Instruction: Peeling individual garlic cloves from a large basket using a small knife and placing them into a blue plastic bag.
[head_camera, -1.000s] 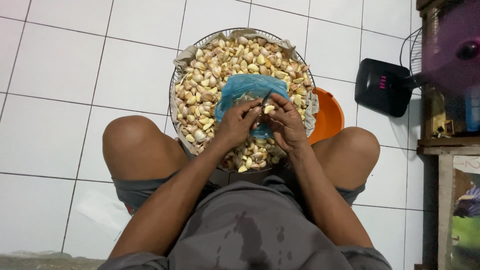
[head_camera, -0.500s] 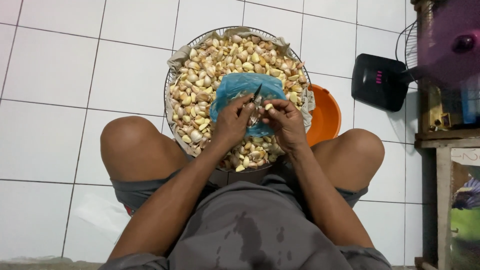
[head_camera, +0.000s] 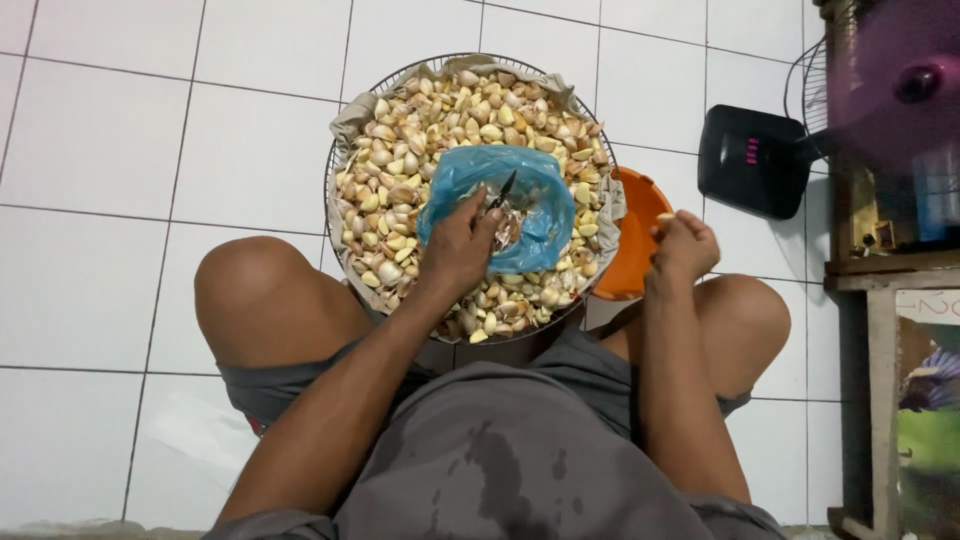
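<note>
A round wire basket (head_camera: 340, 170) lined with cloth holds a heap of garlic cloves (head_camera: 420, 130). A blue plastic bag (head_camera: 540, 215) lies open on top of the heap, with peelings inside. My left hand (head_camera: 458, 245) rests at the bag's near edge, gripping a small dark-bladed knife (head_camera: 503, 190) that points up over the bag. My right hand (head_camera: 682, 243) is out to the right, over the rim of an orange bowl (head_camera: 635, 240), pinching a pale garlic clove (head_camera: 664, 218) in its fingertips.
I sit on a white tiled floor (head_camera: 120, 150) with both knees bent around the basket. A black fan base (head_camera: 755, 160) stands at the right, its spinning head blurred above. A wooden shelf unit (head_camera: 890, 280) fills the right edge.
My right hand left the bag and swung right to the orange bowl with a clove. My left hand stayed at the bag with the knife.
</note>
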